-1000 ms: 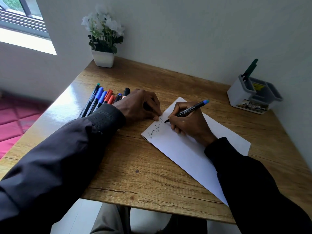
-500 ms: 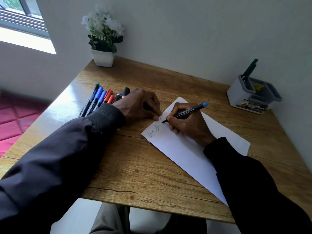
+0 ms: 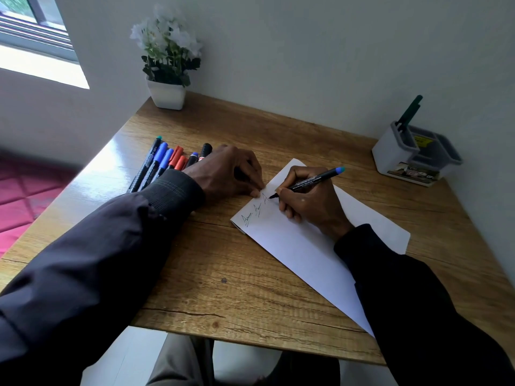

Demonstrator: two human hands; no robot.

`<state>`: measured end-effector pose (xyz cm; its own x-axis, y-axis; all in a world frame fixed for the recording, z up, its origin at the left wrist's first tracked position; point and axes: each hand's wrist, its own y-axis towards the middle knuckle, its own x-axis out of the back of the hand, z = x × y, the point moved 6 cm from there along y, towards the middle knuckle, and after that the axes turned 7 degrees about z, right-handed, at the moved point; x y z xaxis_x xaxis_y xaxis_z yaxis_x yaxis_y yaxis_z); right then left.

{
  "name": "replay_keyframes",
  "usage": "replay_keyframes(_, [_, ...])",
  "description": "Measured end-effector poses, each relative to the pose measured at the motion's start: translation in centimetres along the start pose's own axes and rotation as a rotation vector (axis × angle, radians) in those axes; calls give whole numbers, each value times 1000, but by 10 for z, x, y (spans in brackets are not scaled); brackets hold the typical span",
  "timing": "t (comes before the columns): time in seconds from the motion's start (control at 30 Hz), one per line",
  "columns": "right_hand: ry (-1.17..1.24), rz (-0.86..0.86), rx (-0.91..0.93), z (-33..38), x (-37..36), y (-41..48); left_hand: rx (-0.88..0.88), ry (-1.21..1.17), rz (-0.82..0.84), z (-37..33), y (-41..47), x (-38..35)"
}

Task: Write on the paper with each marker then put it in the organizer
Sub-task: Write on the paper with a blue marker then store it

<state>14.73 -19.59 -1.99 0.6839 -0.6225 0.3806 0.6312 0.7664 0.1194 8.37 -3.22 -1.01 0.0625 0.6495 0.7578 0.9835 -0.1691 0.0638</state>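
Note:
My right hand (image 3: 309, 201) grips a black marker with a blue end (image 3: 312, 181), its tip touching the white paper (image 3: 306, 252) near the top left edge, beside two short scribbles. My left hand (image 3: 228, 174) rests curled on the table, fingertips pinning the paper's left edge; whether it holds a cap is hidden. A row of several markers (image 3: 164, 162) with blue, red and black caps lies behind my left wrist. The grey-and-white organizer (image 3: 395, 154) stands at the far right with one green marker (image 3: 409, 112) upright in it.
A white pot of white flowers (image 3: 167, 76) stands at the table's far left corner against the wall. The wooden table (image 3: 223, 274) ends close to my body, and a window is at upper left.
The marker tip has moved slightly left and up along the paper, starting a third mark. My left hand has stayed put.

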Motion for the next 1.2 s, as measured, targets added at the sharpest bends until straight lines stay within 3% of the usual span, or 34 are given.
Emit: replay_keyframes(1.2, [-15,-47,-27,-5,1,2,7,-4,3,4,1,-2])
